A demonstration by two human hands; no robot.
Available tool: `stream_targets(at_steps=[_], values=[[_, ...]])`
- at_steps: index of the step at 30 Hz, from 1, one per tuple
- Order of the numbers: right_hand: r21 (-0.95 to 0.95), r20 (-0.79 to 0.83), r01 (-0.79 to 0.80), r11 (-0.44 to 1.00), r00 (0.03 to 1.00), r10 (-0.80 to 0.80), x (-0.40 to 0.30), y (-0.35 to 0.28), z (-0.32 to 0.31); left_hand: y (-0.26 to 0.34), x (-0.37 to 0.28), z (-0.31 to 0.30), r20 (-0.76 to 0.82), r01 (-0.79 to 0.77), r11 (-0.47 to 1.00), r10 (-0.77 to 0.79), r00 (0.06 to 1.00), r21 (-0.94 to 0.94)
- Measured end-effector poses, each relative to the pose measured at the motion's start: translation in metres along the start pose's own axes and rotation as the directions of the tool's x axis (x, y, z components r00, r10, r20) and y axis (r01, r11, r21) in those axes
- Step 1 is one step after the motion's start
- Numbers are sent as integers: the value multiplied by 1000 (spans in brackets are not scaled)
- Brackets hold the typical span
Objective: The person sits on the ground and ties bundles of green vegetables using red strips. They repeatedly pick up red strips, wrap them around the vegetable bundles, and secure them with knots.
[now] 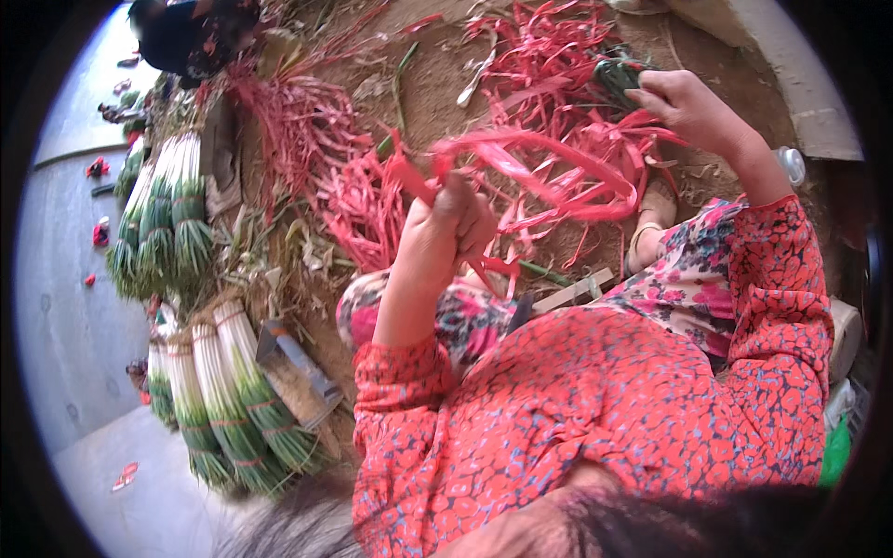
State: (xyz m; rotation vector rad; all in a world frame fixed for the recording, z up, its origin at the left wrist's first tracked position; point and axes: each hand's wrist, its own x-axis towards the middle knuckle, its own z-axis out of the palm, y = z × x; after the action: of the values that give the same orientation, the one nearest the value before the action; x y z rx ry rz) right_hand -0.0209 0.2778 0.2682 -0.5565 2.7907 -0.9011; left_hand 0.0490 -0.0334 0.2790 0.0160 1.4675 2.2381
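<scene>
My left hand (457, 220) grips a red plastic strip (516, 157) near the middle of the view. From this fist the strip arcs rightward in a wide loop, and a short tail hangs below. Further up and right, my right hand (687, 111) has its fingers curled. Whether a strand is pinched in it cannot be made out. Beside those fingers lies a dark green bundle (617, 80). Below both hands, a tangled heap of red plastic strips (544, 91) covers the dirt floor, and another heap (300, 139) spreads to the left.
Tied bundles of green onions (227, 397) lie at the lower left, with more bundles (174, 209) above. A wide flat blade (296, 370) rests against them. Another person (192, 35) is at the upper left. A wooden piece (575, 289) lies by my legs, a clear jar (790, 165) at right.
</scene>
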Motion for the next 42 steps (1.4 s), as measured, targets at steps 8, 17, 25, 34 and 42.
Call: stream_targets(at_steps=[8,17,25,34,42], values=[[-285,-225,113,952,957,-181,13,-37,0,1,2,-6,-158,66,998,-63,986,12],[261,191,370,892,885,-424,10,-87,45,-19,6,6,125,174,959,-206,971,225],[251,-15,233,939,971,-237,17,-55,39,-14,15,-2,-254,81,969,-20,967,234],[687,135,-270,675,960,247,19,-49,23,-18,14,-37,-450,-162,987,135,883,-23],[360,240,277,891,895,-376,-11,-96,64,-22,22,2,-221,103,958,-165,961,-267]])
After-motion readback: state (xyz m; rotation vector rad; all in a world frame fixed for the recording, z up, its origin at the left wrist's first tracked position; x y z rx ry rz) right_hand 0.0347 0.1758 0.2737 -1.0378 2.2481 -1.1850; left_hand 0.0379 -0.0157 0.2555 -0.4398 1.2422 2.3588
